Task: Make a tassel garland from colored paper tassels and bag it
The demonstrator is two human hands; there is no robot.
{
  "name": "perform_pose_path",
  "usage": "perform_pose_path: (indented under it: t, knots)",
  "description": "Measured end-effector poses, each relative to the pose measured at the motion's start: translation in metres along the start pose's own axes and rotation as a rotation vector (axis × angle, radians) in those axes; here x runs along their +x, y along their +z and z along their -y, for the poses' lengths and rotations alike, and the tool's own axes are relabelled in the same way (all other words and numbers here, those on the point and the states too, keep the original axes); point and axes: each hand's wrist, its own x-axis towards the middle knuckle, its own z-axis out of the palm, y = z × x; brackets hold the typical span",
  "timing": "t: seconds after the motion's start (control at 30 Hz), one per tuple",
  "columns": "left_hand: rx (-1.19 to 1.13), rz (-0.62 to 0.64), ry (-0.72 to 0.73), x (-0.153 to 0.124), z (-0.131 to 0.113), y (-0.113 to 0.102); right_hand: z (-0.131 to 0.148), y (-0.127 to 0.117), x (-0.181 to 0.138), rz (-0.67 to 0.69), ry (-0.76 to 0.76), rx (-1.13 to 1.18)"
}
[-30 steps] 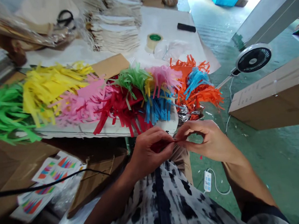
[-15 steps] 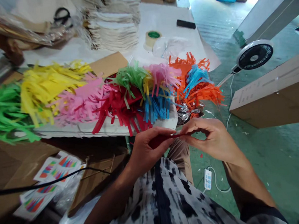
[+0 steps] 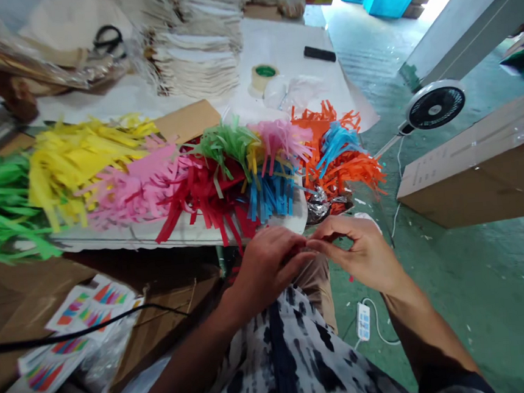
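My left hand (image 3: 274,262) is closed, thumb and fingers around red tissue paper that is mostly hidden inside it. Its fingertips meet those of my right hand (image 3: 361,252), which pinches at the paper's end with thumb and forefinger. Both hands are in front of my body, just below the table edge. Beyond them on the table lies a red fringed tissue tassel (image 3: 215,188). Around it are blue (image 3: 273,192), light green (image 3: 227,144) and pink (image 3: 139,186) fringes. Yellow (image 3: 86,154) and green (image 3: 3,204) bundles lie to the left, an orange bundle (image 3: 316,140) to the right.
A tape roll (image 3: 263,77), a black bar-shaped object (image 3: 320,54), scissors (image 3: 108,38) and stacked whitish bundles (image 3: 195,61) are on the table. An open carton (image 3: 164,339) with printed cards stands at lower left. At right are a fan (image 3: 435,108), a large carton (image 3: 479,165) and a power strip (image 3: 363,321).
My fingertips have come closer together, and the red paper between them is now nearly hidden. The left hand has turned slightly palm down. The whole view has shifted a little.
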Motion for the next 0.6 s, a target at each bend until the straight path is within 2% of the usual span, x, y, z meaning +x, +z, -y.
perform_pose_path:
  t: [0.07,0.17,0.3,0.4,0.5,0.6]
  knots:
    - [0.165,0.049,0.104,0.001,0.001,0.001,0.001,-0.004,0.001,0.056,-0.004,-0.034]
    - [0.181,0.086,0.111,0.001,0.004,0.0,-0.002,-0.011,0.0,0.043,0.046,-0.003]
    - [0.035,0.113,-0.012,0.0,0.007,-0.003,-0.01,-0.006,-0.002,-0.064,0.13,0.201]
    - [-0.133,0.076,-0.126,0.002,0.009,-0.001,-0.015,0.011,0.0,-0.031,0.172,0.382]
    - [-0.202,0.082,-0.178,0.007,0.014,0.001,-0.02,0.022,0.006,-0.032,0.163,0.392]
    - [-0.174,0.082,-0.232,0.011,0.021,0.003,-0.029,0.012,0.024,-0.163,0.217,0.414]
